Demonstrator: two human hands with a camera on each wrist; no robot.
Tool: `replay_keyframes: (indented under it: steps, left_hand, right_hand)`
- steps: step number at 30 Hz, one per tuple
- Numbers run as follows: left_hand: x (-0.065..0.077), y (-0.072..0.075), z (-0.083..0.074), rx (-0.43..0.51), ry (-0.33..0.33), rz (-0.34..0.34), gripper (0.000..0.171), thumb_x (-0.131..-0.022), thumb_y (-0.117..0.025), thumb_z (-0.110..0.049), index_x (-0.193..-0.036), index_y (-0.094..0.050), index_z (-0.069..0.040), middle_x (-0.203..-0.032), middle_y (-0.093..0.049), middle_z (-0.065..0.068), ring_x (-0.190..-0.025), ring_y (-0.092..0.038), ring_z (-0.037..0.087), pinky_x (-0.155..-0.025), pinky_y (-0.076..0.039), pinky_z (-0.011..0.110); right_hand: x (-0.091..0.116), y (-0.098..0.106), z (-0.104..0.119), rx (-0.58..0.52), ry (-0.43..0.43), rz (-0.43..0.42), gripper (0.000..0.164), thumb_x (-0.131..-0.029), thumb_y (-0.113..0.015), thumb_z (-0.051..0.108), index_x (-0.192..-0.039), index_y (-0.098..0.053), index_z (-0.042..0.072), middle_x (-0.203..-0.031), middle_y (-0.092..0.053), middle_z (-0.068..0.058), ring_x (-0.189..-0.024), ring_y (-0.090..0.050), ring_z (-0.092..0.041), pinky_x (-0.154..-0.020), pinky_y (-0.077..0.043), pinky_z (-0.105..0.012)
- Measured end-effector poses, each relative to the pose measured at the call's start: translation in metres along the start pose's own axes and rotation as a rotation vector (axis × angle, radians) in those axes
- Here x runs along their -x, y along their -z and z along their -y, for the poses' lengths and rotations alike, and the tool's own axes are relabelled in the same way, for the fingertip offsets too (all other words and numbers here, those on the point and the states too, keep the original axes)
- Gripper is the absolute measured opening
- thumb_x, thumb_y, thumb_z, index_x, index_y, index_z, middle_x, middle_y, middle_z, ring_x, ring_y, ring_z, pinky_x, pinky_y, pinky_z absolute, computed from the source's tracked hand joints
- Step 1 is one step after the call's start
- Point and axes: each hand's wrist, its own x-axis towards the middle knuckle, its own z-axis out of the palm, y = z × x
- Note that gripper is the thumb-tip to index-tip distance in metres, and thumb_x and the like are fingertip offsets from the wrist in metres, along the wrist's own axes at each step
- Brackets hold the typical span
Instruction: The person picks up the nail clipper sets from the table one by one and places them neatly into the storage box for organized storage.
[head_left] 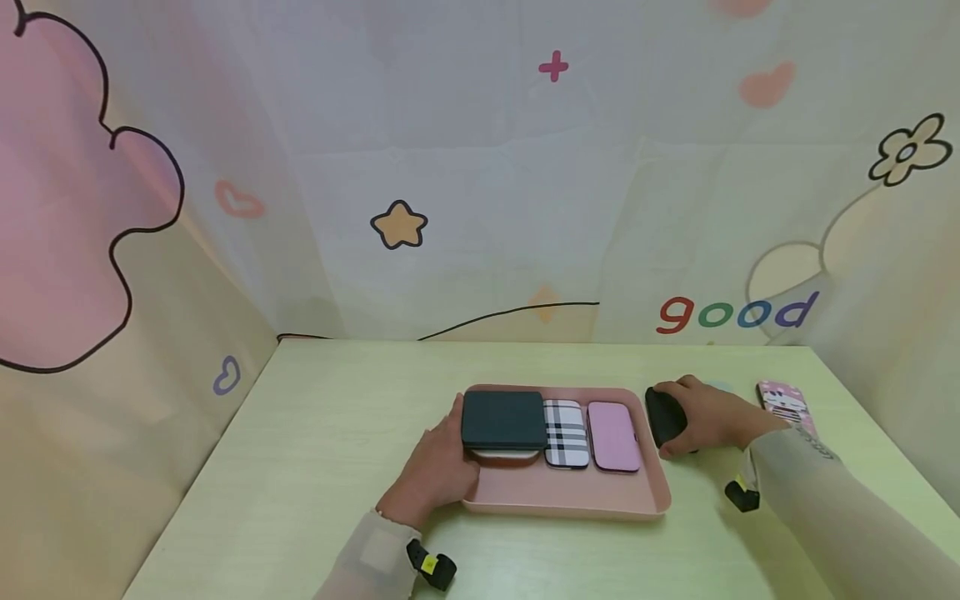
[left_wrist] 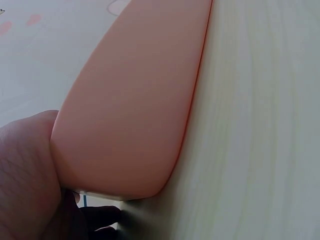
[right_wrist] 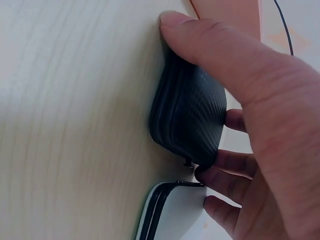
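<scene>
Tray (head_left: 564,500) lay gripped at nine o'clock by the left hand (head_left: 441,460), we judged for steadiness, while the right hand (head_left: 708,414) pinched a black case (head_left: 663,417) at three.

The word "good" (head_left: 738,314) is lettered in red, green, blue and purple on the backdrop (head_left: 480,167), a pink plus sign (head_left: 553,66) is printed higher up, and marks (head_left: 819,444) on the right sleeve (head_left: 832,500) cannot be read.
</scene>
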Motion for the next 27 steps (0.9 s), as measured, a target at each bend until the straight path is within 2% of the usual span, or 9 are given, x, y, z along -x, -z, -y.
replay_keyframes:
  steps: [6, 10, 19, 27]
  left_hand:
    - [0.001, 0.003, 0.000, 0.014, -0.015, -0.014, 0.092, -0.075, -0.056, -0.016, -0.151, -0.004, -0.010, -0.150, -0.031, 0.007, -0.135, -0.033, 0.024, -0.110, -0.024, 0.048]
    - [0.000, 0.002, -0.001, 0.019, -0.002, 0.002, 0.094, -0.075, -0.057, -0.017, -0.151, -0.003, -0.012, -0.151, -0.029, 0.006, -0.136, -0.031, 0.022, -0.110, -0.023, 0.048]
    - [0.000, 0.002, -0.003, 0.004, -0.009, -0.003, 0.094, -0.074, -0.056, -0.016, -0.151, -0.002, -0.011, -0.151, -0.029, 0.006, -0.136, -0.031, 0.021, -0.110, -0.024, 0.048]
    - [0.001, 0.002, -0.003, 0.014, -0.005, -0.001, 0.094, -0.074, -0.057, -0.016, -0.151, -0.002, -0.011, -0.152, -0.028, 0.005, -0.136, -0.030, 0.021, -0.110, -0.023, 0.049]
  right_hand:
    - [0.002, 0.000, 0.002, 0.011, 0.015, -0.037, 0.099, -0.059, -0.073, 0.066, -0.137, -0.042, 0.012, -0.125, -0.045, -0.019, -0.094, -0.052, -0.028, -0.078, -0.049, -0.049]
    - [0.004, -0.002, 0.001, 0.013, 0.003, -0.044, 0.099, -0.058, -0.073, 0.067, -0.136, -0.042, 0.013, -0.124, -0.046, -0.019, -0.094, -0.052, -0.029, -0.077, -0.050, -0.050]
    - [0.008, -0.004, -0.001, 0.008, -0.006, -0.077, 0.099, -0.056, -0.072, 0.071, -0.134, -0.042, 0.017, -0.121, -0.046, -0.017, -0.091, -0.051, -0.027, -0.070, -0.051, -0.044]
    - [0.014, 0.001, 0.000, 0.015, -0.010, -0.102, 0.098, -0.056, -0.074, 0.068, -0.133, -0.043, 0.017, -0.121, -0.046, -0.017, -0.093, -0.051, -0.029, -0.072, -0.052, -0.048]
